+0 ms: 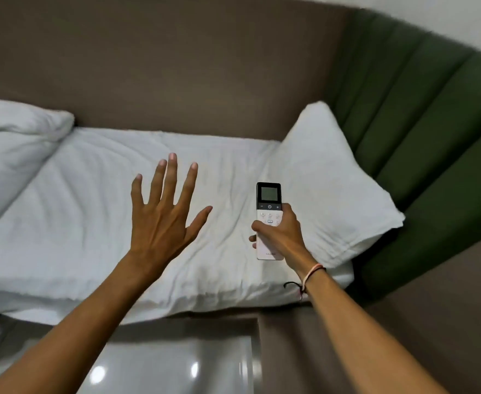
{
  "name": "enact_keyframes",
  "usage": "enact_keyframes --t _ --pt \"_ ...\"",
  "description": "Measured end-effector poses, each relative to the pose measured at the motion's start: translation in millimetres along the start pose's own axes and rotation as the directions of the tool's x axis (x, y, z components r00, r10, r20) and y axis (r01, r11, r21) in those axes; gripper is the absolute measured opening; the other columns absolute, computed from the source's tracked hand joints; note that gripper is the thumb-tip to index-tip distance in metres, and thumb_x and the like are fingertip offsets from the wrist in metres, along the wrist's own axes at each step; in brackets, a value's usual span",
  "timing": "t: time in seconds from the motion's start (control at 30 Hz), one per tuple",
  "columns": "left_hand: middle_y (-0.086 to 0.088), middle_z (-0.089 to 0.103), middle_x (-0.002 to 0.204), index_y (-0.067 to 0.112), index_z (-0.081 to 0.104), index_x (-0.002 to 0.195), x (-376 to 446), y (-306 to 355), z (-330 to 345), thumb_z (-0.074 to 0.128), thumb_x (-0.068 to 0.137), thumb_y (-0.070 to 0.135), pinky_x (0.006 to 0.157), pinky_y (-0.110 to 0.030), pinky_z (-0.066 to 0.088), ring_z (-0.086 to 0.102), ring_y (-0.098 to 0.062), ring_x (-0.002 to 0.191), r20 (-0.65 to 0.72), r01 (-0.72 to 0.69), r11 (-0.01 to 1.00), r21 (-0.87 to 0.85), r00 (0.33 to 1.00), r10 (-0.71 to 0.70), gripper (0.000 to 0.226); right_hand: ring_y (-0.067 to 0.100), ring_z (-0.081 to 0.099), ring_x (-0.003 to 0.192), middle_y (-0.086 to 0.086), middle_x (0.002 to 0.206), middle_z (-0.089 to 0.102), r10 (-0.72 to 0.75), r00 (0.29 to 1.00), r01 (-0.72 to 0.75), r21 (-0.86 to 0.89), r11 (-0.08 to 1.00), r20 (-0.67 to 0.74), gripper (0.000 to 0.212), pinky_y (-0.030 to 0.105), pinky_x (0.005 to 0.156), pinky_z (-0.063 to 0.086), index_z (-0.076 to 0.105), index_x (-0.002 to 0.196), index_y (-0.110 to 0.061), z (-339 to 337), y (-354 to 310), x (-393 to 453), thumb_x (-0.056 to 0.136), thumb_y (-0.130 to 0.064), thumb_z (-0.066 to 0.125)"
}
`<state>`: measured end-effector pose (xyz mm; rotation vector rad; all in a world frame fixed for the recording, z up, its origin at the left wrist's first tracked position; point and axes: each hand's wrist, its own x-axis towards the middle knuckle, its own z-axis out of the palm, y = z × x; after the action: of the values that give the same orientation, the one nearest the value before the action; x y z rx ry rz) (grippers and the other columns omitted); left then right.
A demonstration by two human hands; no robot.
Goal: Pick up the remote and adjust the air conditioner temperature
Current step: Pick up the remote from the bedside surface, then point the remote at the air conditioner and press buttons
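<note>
The remote (268,194) is a slim white handset with a black top that holds a grey screen and a row of buttons. My right hand (283,234) is shut around its lower half, thumb across the white keys, holding it over the white bed (97,211). A thin cord bracelet circles that wrist. My left hand (164,211) hovers flat over the middle of the bed, fingers spread wide, holding nothing. No air conditioner is in view.
A white pillow (327,177) leans against the green padded headboard (421,132) on the right; another pillow (14,137) lies at the left. A brown padded wall panel (162,66) runs behind. A glossy grey surface (176,362) sits below the bed edge.
</note>
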<state>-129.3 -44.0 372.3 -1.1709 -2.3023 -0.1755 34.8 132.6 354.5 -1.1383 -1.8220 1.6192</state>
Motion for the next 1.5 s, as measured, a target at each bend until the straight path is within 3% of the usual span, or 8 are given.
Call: enact_keyframes --t 0.23,0.33,0.43,0.6,0.73,0.8,1.0,1.5 --pt "-0.021 0.025 0.169 0.021 0.022 0.163 55.9 -73.8 -105.4 0.025 0.101 0.068 0.117 -0.063 0.031 0.034 -0.036 0.153 -0.136 0.064 0.995 0.08 0.989 -0.053 0.078 0.034 0.064 0.058 0.018 0.092 0.064 -0.214 0.966 0.179 0.223 0.958 0.144 0.044 0.037 0.052 0.059 0.053 0.109 -0.006 33.1 -164.3 -25.3 0.073 0.004 0.077" --pt "-0.021 0.025 0.169 0.022 0.02 0.164 78.8 -104.1 -149.5 0.025 0.101 0.067 0.116 -0.064 0.029 0.034 -0.036 0.152 -0.186 0.106 0.987 0.122 0.979 -0.083 0.078 0.031 0.067 0.056 0.016 0.093 0.065 -0.301 0.932 0.223 0.335 0.915 0.201 0.051 0.037 0.054 0.058 0.052 0.115 -0.005 48.0 -228.2 -39.2 0.076 -0.015 0.084" --pt "-0.022 0.025 0.169 0.021 0.023 0.163 95.4 -130.6 -194.0 0.026 0.101 0.066 0.115 -0.065 0.03 0.034 -0.037 0.152 -0.238 0.15 0.979 0.141 0.965 -0.114 0.077 0.032 0.07 0.053 0.018 0.084 0.065 -0.362 0.9 0.238 0.422 0.875 0.242 0.046 0.038 0.051 0.059 0.051 0.112 -0.007 59.2 -286.8 -54.3 0.084 -0.034 0.077" --pt "-0.023 0.026 0.168 0.02 0.025 0.163 113.7 -164.0 -261.8 0.026 0.098 0.064 0.116 -0.065 0.031 0.036 -0.038 0.152 -0.296 0.222 0.959 0.177 0.941 -0.163 0.078 0.037 0.07 0.05 0.024 0.087 0.06 -0.387 0.866 0.201 0.489 0.849 0.316 0.029 0.041 0.046 0.06 0.047 0.107 -0.009 69.8 -366.1 -80.2 0.095 -0.033 0.06" --pt "-0.024 0.029 0.167 0.022 0.024 0.163 121.2 -179.4 -296.8 0.023 0.096 0.067 0.116 -0.066 0.032 0.035 -0.037 0.152 -0.311 0.263 0.946 0.187 0.93 -0.197 0.081 0.035 0.072 0.053 0.023 0.09 0.062 -0.435 0.824 0.235 0.48 0.845 0.362 0.017 0.041 0.048 0.061 0.047 0.107 -0.007 73.7 -399.3 -94.7 0.097 -0.019 0.053" --pt "-0.023 0.029 0.167 0.022 0.024 0.163 123.7 -189.2 -312.7 0.022 0.095 0.067 0.115 -0.066 0.033 0.036 -0.038 0.152 -0.321 0.278 0.941 0.192 0.924 -0.208 0.081 0.035 0.073 0.055 0.023 0.092 0.063 -0.457 0.802 0.255 0.471 0.844 0.385 0.02 0.04 0.05 0.061 0.047 0.115 -0.006 77.3 -412.4 -101.3 0.097 -0.015 0.052" --pt "-0.024 0.029 0.167 0.023 0.022 0.163 125.6 -215.2 -348.8 0.019 0.094 0.069 0.114 -0.068 0.033 0.036 -0.039 0.151 -0.342 0.325 0.922 0.211 0.908 -0.242 0.084 0.035 0.075 0.065 0.023 0.099 0.067 -0.495 0.738 0.277 0.464 0.842 0.458 0.034 0.042 0.057 0.062 0.045 0.127 -0.006 92.0 -439.4 -121.7 0.097 -0.018 0.057" --pt "-0.019 0.021 0.17 0.027 0.013 0.164 101.3 -250.6 -391.8 0.011 0.091 0.074 0.118 -0.066 0.03 0.029 -0.036 0.155 -0.381 0.42 0.867 0.268 0.873 -0.305 0.087 0.035 0.075 0.064 0.023 0.1 0.067 -0.519 0.666 0.3 0.444 0.844 0.536 0.03 0.04 0.054 0.063 0.05 0.123 -0.005 129.4 -469.9 -157.5 0.097 -0.016 0.058"
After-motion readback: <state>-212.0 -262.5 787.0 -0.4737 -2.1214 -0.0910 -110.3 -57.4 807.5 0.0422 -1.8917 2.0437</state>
